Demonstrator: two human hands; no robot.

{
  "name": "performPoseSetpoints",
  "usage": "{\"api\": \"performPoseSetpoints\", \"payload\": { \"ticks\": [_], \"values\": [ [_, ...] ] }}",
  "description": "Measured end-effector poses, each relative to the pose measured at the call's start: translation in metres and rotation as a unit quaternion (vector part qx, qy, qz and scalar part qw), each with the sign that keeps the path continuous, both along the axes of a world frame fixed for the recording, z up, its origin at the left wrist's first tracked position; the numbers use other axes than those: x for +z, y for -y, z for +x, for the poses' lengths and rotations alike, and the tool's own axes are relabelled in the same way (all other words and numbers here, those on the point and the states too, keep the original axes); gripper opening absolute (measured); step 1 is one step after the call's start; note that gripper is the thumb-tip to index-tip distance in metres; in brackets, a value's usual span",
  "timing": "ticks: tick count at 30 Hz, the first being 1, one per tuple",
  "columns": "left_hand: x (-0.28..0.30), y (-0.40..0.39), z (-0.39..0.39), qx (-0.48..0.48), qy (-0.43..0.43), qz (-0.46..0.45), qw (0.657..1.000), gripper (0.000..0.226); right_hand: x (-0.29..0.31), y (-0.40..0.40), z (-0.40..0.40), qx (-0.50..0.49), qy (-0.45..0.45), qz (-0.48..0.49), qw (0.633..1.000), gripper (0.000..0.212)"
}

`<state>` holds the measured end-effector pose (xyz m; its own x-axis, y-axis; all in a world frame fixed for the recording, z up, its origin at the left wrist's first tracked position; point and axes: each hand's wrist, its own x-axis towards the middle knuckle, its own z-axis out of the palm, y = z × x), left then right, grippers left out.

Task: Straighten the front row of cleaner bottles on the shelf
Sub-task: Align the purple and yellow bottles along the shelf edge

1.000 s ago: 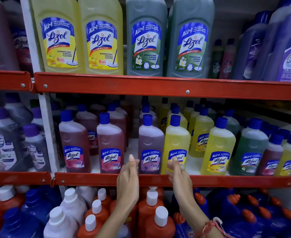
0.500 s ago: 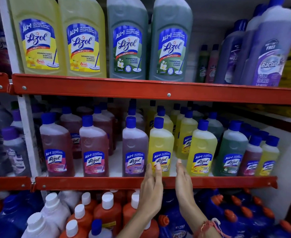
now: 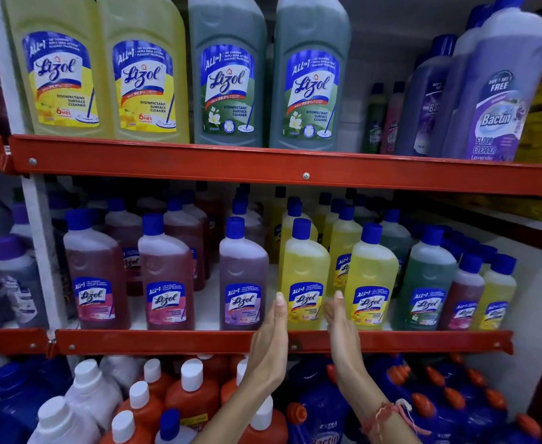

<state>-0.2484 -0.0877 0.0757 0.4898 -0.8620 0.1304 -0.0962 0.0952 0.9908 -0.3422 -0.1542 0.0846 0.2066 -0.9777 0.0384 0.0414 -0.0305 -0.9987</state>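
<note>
Head view, lower centre: left hand [image 3: 271, 344] and right hand [image 3: 340, 328] flat, unclenched, flanking yellow bottle [image 3: 305, 277] to square it.

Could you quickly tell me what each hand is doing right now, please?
Left hand: open, flat, holding nothing, beside the yellow bottle.
Right hand: open, flat, holding nothing, on that bottle's other side.

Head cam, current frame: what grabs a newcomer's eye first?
Two flat, open hands, the left hand and the right hand, reach up at the middle shelf's red front rail, flanking a yellow Lizol bottle in the front row. Above, big yellow and green Lizol bottles fill the top shelf; orange and blue jugs crowd the bottom.
</note>
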Motion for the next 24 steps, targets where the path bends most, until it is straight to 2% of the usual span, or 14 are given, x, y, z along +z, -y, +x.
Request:
{"api": "performPoseSetpoints", "payload": {
  "ticks": [3,5,8,10,14,17,20,24],
  "values": [
    [0.003,0.002,0.000,-0.012,0.005,0.020,1.000,0.102,-0.001,0.003,-0.002,0.014,-0.009,-0.001,1.000,0.043],
    [0.004,0.004,0.003,-0.010,0.004,0.022,1.000,0.095,-0.003,0.006,-0.004,0.020,-0.015,0.000,1.000,0.048],
    [-0.002,0.008,0.009,0.001,-0.032,0.009,0.999,0.076,-0.005,0.008,-0.006,0.017,-0.019,0.002,1.000,0.068],
    [-0.006,0.010,0.011,0.007,-0.039,0.004,0.999,0.077,-0.006,0.010,-0.007,0.004,-0.020,0.005,1.000,0.081],
    [-0.007,0.012,0.013,0.012,-0.038,0.013,0.999,0.091,-0.002,0.004,-0.012,0.003,-0.013,-0.010,1.000,0.057],
    [-0.010,0.013,0.014,0.007,-0.048,0.012,0.999,0.070,-0.002,0.006,-0.016,0.006,0.009,-0.013,1.000,0.062],
    [-0.009,0.012,0.014,0.005,-0.047,0.014,0.999,0.078,-0.002,0.005,-0.016,0.011,0.024,-0.016,1.000,0.063],
    [-0.003,0.007,0.014,0.005,-0.036,0.008,0.999,0.104,-0.003,0.007,-0.016,0.007,0.024,-0.016,1.000,0.065]
  ]
}}
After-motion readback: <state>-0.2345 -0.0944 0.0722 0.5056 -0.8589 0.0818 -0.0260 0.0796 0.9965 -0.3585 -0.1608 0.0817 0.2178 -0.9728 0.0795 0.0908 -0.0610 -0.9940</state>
